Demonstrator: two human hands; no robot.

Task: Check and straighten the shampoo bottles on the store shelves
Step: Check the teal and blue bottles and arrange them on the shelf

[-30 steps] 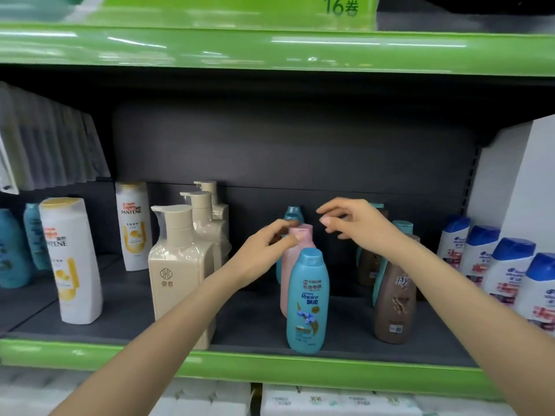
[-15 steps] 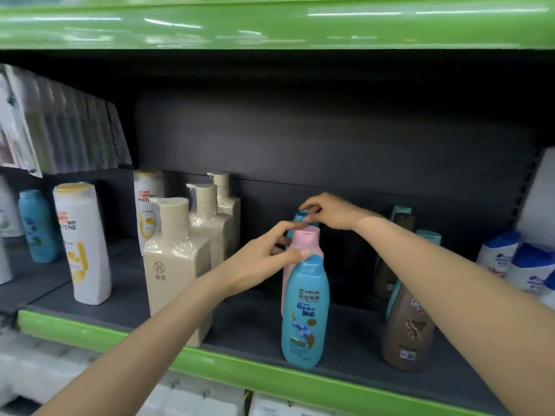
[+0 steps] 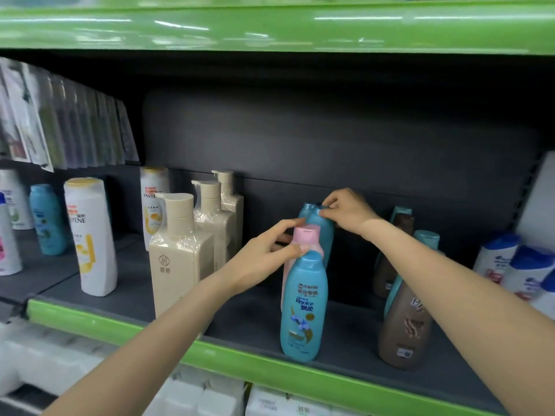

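Three bottles stand in a file running back from the shelf (image 3: pixel 228 352) lip: a blue bottle (image 3: pixel 303 307) at the front, a pink bottle (image 3: pixel 306 240) close behind it, and a teal bottle (image 3: pixel 321 223) at the rear. The left hand (image 3: pixel 264 259) reaches in from the left, its thumb and forefinger closed around the pink bottle near the cap, likely to steady it or turn it label-forward. The right hand (image 3: pixel 348 210) reaches deeper, its fingertips pinched on the teal bottle's cap, the easiest part to catch when the body is hidden behind the other two. That bottle looks slightly tilted, so the pinch probably serves to set it upright in line. Cream pump bottles (image 3: pixel 180 256) stand to the left and a brown bottle (image 3: pixel 405 328) to the right, both clear of the hands. The front bottle stands upright, facing out.
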